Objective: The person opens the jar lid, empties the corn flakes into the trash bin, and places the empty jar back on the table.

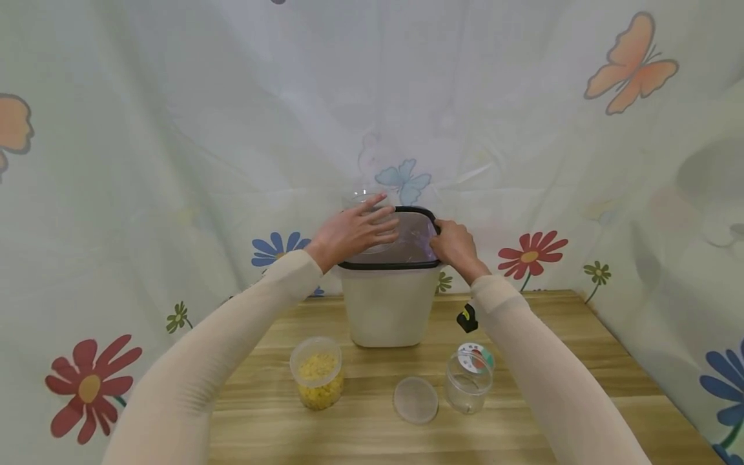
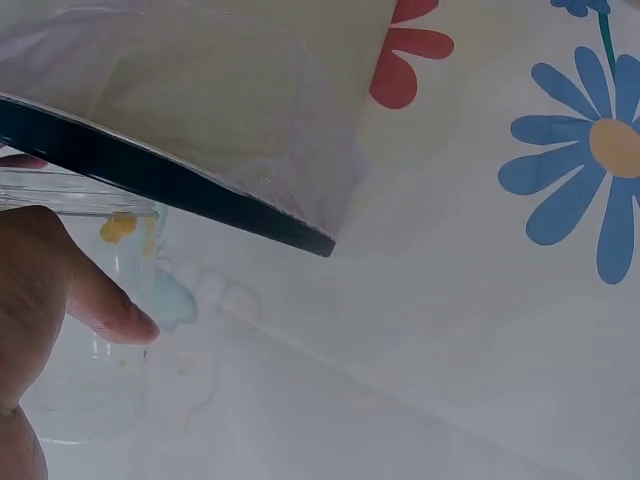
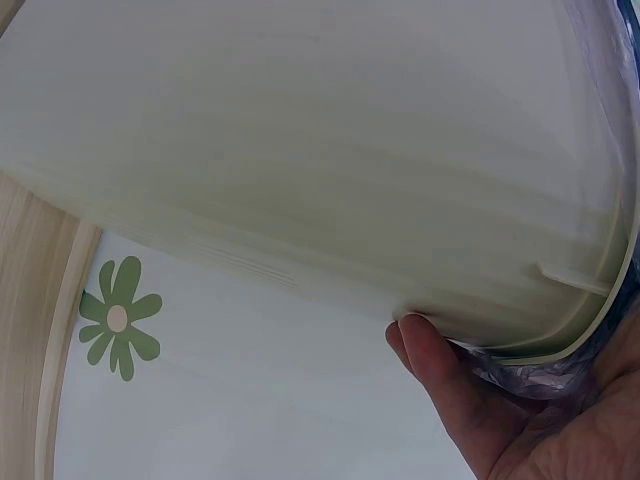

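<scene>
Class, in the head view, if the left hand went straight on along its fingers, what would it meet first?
Probably the black rim at the right end of the bin, near the right hand; depth is unclear, so the left hand might pass above it.

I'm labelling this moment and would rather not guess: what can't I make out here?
Bottom inside the bin: head view, hidden by its front wall.
How the left hand grips the clear jar: left wrist view, most fingers cut off by the left edge.
Print on the round label: head view, too small.
Black-and-yellow object: head view, too small to identify.
</scene>
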A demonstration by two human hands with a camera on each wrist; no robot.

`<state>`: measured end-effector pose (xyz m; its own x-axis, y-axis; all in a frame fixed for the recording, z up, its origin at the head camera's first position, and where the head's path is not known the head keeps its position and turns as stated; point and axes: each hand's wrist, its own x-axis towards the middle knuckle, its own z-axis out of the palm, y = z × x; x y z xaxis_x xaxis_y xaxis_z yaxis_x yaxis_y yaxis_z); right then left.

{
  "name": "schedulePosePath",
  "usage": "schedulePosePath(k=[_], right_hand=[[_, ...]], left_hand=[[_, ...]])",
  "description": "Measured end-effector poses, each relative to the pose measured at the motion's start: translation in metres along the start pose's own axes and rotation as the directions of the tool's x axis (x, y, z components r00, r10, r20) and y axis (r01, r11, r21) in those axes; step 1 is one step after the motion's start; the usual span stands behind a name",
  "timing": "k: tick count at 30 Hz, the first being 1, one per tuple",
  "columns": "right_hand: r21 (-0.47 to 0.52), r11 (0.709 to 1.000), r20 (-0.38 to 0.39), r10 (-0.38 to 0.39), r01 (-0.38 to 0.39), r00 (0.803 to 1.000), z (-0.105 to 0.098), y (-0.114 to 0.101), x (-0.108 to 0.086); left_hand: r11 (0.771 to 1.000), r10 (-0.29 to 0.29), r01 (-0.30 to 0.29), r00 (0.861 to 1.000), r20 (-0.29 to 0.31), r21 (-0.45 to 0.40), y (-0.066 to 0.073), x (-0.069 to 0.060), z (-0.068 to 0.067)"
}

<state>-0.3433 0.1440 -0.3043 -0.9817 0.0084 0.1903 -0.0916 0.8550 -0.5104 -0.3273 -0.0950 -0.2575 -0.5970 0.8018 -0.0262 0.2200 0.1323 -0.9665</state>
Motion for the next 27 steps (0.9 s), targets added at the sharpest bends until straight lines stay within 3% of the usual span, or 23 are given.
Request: schedulePosePath(k=[5,13,22,27], right_hand=[[0.002,1.000,0.000,-0.002,0.002,1.000,0.002,0.000,0.001],[0.008,1.000,-0.002,-0.002,0.002,1.000,0.002,0.001,0.002],[-0.002,1.000,-0.043,-0.027,0.027,0.999,0.003,0.004,0.005],[-0.012,0.999,-0.052,-0.036,0.036,0.998,0.003,0.006,0.004]], left_hand=[[0.999,-0.037,0.037,0.999,-0.005,0.019,0.001,-0.002,0.002],[0.990,-0.123,0.120,0.992,-0.041,-0.068,-0.008,-0.011,0.005],[0.957,-0.250,0.231,0.964,-0.093,-0.175,-0.010,-0.018,0.013],[0.916,-0.325,0.291,0.942,-0.085,-0.277,-0.007,-0.021,0.017]])
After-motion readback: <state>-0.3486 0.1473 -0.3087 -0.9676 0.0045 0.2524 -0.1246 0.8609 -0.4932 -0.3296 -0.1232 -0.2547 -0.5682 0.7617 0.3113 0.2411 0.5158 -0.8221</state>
